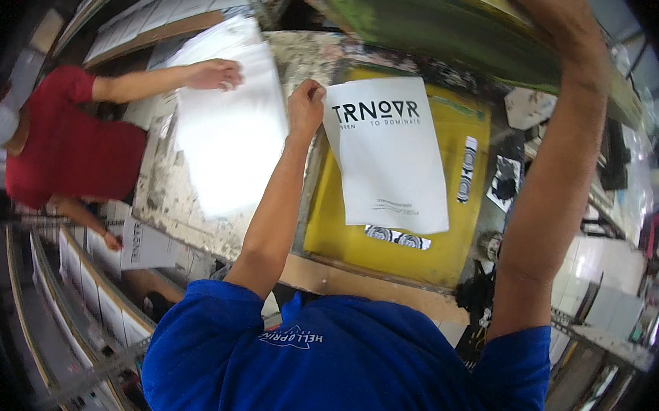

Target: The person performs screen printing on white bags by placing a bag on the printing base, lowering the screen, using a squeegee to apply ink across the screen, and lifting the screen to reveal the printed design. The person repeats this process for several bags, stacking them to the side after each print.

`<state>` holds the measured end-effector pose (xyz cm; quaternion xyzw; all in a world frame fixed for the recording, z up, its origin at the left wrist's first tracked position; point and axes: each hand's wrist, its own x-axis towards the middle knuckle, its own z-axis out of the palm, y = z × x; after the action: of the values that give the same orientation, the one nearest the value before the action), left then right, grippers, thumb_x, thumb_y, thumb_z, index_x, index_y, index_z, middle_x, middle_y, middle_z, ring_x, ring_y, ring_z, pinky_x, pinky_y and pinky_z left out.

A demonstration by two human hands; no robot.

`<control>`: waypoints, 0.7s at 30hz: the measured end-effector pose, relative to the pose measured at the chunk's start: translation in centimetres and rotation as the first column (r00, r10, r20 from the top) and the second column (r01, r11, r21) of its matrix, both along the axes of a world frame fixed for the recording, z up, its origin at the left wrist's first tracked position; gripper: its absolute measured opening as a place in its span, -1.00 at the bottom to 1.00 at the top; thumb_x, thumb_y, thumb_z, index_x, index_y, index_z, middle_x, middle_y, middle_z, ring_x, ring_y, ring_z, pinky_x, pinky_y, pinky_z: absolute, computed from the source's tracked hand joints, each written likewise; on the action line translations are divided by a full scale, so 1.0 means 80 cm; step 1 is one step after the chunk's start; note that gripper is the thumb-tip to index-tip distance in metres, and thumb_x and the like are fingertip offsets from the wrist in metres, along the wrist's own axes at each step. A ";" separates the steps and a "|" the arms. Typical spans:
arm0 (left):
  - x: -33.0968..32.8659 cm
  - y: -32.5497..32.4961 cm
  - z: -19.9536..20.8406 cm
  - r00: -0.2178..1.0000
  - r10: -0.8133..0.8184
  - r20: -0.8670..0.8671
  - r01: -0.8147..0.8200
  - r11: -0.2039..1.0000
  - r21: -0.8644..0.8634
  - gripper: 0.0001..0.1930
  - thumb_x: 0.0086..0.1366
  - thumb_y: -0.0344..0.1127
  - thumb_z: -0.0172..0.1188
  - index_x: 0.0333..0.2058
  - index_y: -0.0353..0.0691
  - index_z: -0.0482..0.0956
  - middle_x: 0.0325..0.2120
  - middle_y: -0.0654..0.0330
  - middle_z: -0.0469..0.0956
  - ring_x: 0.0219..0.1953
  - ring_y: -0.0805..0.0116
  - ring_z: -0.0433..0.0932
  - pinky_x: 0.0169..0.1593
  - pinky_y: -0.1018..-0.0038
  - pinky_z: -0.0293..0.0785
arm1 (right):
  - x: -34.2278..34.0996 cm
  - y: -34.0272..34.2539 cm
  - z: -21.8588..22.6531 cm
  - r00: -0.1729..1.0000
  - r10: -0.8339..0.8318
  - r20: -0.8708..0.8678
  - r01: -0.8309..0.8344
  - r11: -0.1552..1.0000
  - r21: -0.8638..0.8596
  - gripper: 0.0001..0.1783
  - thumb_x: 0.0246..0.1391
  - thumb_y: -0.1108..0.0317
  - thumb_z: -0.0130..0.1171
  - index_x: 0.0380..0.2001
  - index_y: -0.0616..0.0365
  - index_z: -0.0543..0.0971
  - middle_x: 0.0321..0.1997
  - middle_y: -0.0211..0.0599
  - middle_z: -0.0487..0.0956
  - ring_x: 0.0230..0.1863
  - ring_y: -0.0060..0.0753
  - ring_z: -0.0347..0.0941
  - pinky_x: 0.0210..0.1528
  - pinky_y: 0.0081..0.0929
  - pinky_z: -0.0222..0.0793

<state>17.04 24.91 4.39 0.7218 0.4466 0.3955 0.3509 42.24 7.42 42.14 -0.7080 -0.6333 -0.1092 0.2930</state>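
Observation:
My left hand is closed, pinching the upper left corner of a white sheet printed with black lettering. The sheet lies over a yellow board, its left edge slightly lifted. Two taped strips with round dark patterns, a right strip and a lower strip, show on the board beside the sheet. Above the board's far side a green printing screen stands raised. My right hand reaches up to the screen's upper edge; its fingers are cut off by the picture's rim.
A large pile of white sheets lies left of the board. A co-worker in a red shirt reaches one hand over it and holds a printed sheet in the other. Drying racks stand at lower left. A black-smeared paper lies right.

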 end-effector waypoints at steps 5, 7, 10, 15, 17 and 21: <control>-0.168 0.016 -0.012 0.968 0.228 0.105 -0.224 0.973 -0.052 -0.96 0.34 -0.49 0.22 -0.30 -0.34 0.60 -0.46 0.26 0.56 -0.39 0.51 0.44 -0.24 0.48 0.41 | -0.045 0.002 -0.008 1.000 -0.007 0.013 0.006 0.996 0.089 -0.53 0.10 0.21 0.22 0.05 0.19 0.65 -0.05 -0.02 0.70 0.00 -0.15 0.59 0.15 -0.35 0.41; -0.224 0.030 -0.027 0.934 0.338 0.116 -0.336 0.941 -0.038 -0.93 0.34 -0.46 0.22 -0.27 -0.34 0.62 -0.44 0.14 0.61 -0.36 0.33 0.53 -0.18 0.40 0.46 | 0.036 0.021 -0.010 0.996 0.079 -0.038 -0.079 0.997 -0.010 -0.47 0.21 0.10 0.19 0.19 0.08 0.60 0.09 -0.06 0.64 0.14 -0.17 0.54 0.27 -0.35 0.31; -0.306 0.015 -0.021 0.769 0.637 -0.055 -0.620 0.764 0.179 -0.80 0.32 -0.33 0.26 -0.20 -0.35 0.66 -0.36 -0.01 0.67 -0.24 0.09 0.65 -0.08 0.28 0.53 | 0.038 0.024 -0.023 1.000 0.025 -0.003 -0.025 0.999 0.024 -0.46 0.25 0.07 0.16 0.20 0.13 0.59 0.16 -0.08 0.62 0.18 -0.22 0.52 0.32 -0.37 0.27; -0.323 -0.139 0.169 0.880 0.404 0.249 -0.435 0.896 0.085 -0.77 0.22 -0.33 0.45 -0.35 -0.33 0.57 -0.49 0.25 0.59 -0.44 0.54 0.50 -0.33 0.58 0.42 | 0.067 0.033 -0.028 0.998 0.041 -0.038 -0.041 0.999 -0.005 -0.49 0.29 0.11 0.14 0.21 0.13 0.58 0.20 -0.08 0.59 0.20 -0.22 0.50 0.33 -0.36 0.26; -0.298 -0.254 0.277 0.980 0.084 0.181 -0.124 0.966 0.226 -0.69 0.12 -0.41 0.47 -0.58 -0.21 0.43 -0.61 0.30 0.49 -0.55 0.57 0.42 -0.46 0.57 0.34 | 0.081 0.027 -0.033 1.000 0.021 -0.011 -0.021 1.000 0.004 -0.48 0.30 0.11 0.13 0.21 0.17 0.57 0.20 -0.08 0.59 0.21 -0.23 0.48 0.34 -0.36 0.26; -0.299 -0.410 0.388 0.859 -0.446 0.253 0.243 0.789 0.564 -0.72 0.01 -0.36 0.49 -0.62 -0.14 0.48 -0.65 0.30 0.43 -0.64 0.31 0.44 -0.60 0.46 0.27 | 0.094 0.036 -0.031 0.997 0.074 0.026 -0.073 0.996 -0.055 -0.45 0.32 0.08 0.11 0.25 0.17 0.54 0.23 -0.06 0.57 0.24 -0.24 0.46 0.35 -0.36 0.25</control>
<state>-6.87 -7.89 35.45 0.7700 0.1075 0.5574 0.2912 49.79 10.26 39.64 -0.6903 -0.6656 -0.0913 0.2686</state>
